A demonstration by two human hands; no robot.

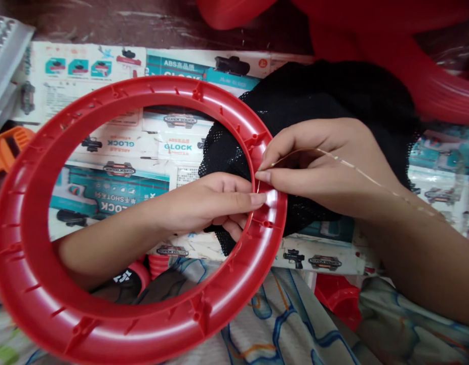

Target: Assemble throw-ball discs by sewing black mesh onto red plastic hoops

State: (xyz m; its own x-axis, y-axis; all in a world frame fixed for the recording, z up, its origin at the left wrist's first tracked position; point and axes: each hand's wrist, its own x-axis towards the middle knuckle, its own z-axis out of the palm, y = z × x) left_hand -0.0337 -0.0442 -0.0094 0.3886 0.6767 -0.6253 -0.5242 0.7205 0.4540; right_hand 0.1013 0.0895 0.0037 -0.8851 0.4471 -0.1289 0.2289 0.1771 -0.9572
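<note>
A large red plastic ring point(78, 319) fills the left and middle of the view. My left hand point(207, 203) reaches through the ring from below and grips its right side, thumb pressed on the rim. My right hand point(318, 167) lies over black mesh netting point(333, 96) just right of the ring, fingers pinched at the rim on a thin pale wire point(356, 170) that runs back over my wrist. The netting passes under the ring's right edge.
Printed cardboard sheets with toy-gun pictures point(116, 152) cover the surface. More red plastic parts point(409, 61) lie at the top right and a red piece point(337, 299) near my lap. An orange part point(8, 147) sits at the left edge. Patterned cloth point(287, 324) is below.
</note>
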